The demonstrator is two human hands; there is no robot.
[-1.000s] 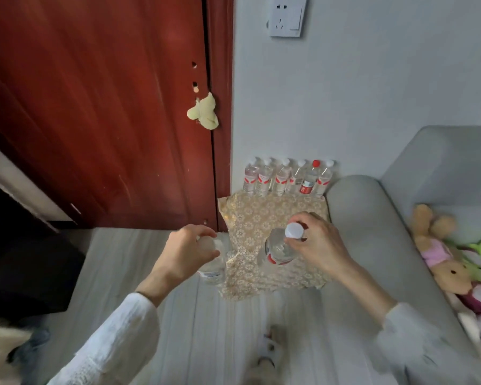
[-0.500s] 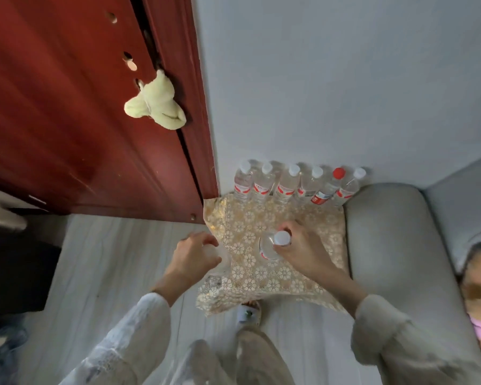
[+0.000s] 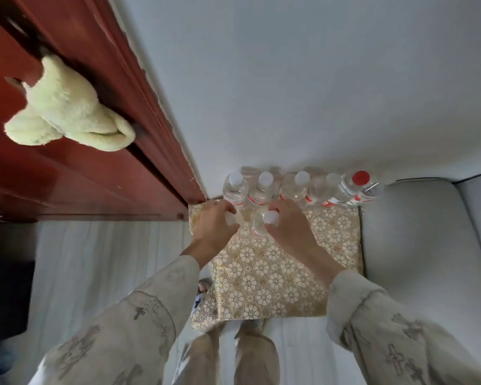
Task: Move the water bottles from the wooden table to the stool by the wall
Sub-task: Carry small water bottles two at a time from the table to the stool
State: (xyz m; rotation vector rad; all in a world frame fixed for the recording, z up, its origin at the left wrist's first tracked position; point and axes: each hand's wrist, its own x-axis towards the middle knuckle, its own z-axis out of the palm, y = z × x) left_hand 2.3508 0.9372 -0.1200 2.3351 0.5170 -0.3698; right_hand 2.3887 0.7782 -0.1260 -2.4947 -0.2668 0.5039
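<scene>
A stool draped in a gold flower-patterned cloth (image 3: 275, 273) stands against the white wall. Along its far edge runs a row of several clear water bottles (image 3: 292, 187), most with white caps and one with a red cap (image 3: 360, 177). My left hand (image 3: 213, 225) grips a clear bottle by its top (image 3: 229, 219) over the stool's back left corner; most of that bottle is hidden under the hand. My right hand (image 3: 288, 227) holds a second bottle (image 3: 260, 225) by its white cap, just in front of the row.
A dark red wooden door (image 3: 67, 176) and its frame rise at the left, with a pale green plush toy (image 3: 64, 112) hanging on it. A grey sofa arm (image 3: 417, 240) touches the stool's right side. My legs stand on pale floorboards (image 3: 100, 259) below.
Both hands carried their bottles forward from the stool's near edge to just in front of the row at the wall. The camera moved closer and now looks steeply down.
</scene>
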